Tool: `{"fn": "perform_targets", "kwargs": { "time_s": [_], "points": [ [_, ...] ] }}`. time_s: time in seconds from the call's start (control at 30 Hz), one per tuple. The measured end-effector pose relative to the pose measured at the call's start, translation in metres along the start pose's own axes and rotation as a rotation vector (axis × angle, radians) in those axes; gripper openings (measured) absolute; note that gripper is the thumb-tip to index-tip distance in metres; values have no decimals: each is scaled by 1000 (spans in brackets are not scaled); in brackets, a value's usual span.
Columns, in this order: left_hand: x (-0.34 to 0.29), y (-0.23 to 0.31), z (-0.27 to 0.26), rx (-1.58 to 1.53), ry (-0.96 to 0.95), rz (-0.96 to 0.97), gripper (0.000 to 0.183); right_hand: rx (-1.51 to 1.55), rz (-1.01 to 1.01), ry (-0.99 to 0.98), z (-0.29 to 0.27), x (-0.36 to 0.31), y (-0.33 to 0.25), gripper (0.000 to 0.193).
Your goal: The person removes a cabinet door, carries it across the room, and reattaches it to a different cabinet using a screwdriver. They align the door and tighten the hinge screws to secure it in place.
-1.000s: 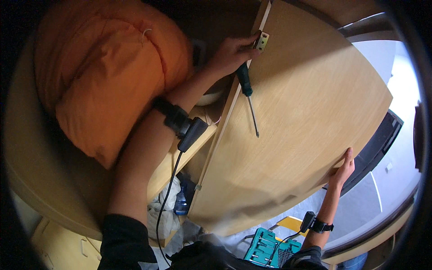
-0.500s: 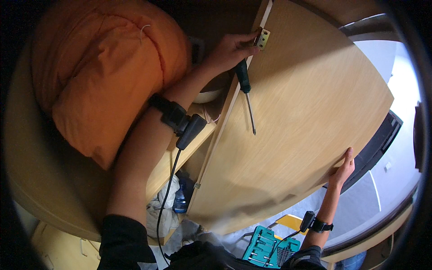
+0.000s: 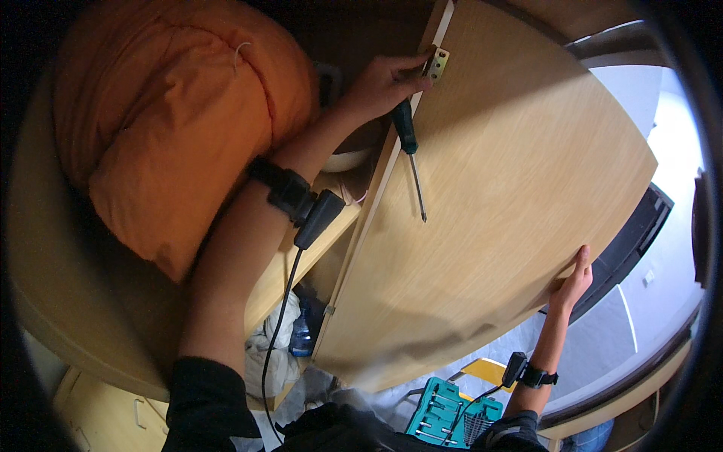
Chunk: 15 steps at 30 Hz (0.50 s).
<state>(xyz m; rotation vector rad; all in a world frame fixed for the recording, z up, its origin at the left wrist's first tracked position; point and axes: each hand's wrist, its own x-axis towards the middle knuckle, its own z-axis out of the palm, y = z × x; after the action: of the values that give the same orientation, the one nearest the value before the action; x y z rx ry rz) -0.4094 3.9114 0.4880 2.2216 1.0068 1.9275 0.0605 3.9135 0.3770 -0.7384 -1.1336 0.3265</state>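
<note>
A pale wooden cabinet door (image 3: 512, 158) stands open across the middle. At its upper left edge sits a brass-coloured metal hinge (image 3: 438, 65) with holes. My left hand (image 3: 384, 87) reaches up to it, its fingers pinched on the hinge's side. The same hand keeps hold of a screwdriver (image 3: 407, 135) with a dark green handle, whose shaft hangs down in front of the door. At the door's lower right edge my right hand (image 3: 574, 286) grips the panel, thumb on the front face and fingers mostly hidden behind it.
An orange padded bundle (image 3: 188, 128) fills the shelf at left. Below the wooden shelf edge (image 3: 301, 264) are white cloth (image 3: 273, 358) and a blue bottle (image 3: 301, 331). A teal tool case (image 3: 440, 410) lies open beside a yellow surface (image 3: 486, 371). A cable (image 3: 275, 331) runs from my left forearm.
The screwdriver's tip has shifted very slightly up and left. Both hands stay in place on the hinge and the door.
</note>
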Motion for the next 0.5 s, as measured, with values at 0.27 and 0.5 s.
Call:
{"fn": "perform_targets", "kwargs": {
  "time_s": [0.27, 0.5],
  "points": [
    [-4, 6, 1, 6, 31, 14, 48, 20, 13, 23, -2, 1, 4, 50],
    [-9, 12, -3, -113, -15, -37, 48, 20, 30, 11, -2, 7, 9, 49]
  ]
}}
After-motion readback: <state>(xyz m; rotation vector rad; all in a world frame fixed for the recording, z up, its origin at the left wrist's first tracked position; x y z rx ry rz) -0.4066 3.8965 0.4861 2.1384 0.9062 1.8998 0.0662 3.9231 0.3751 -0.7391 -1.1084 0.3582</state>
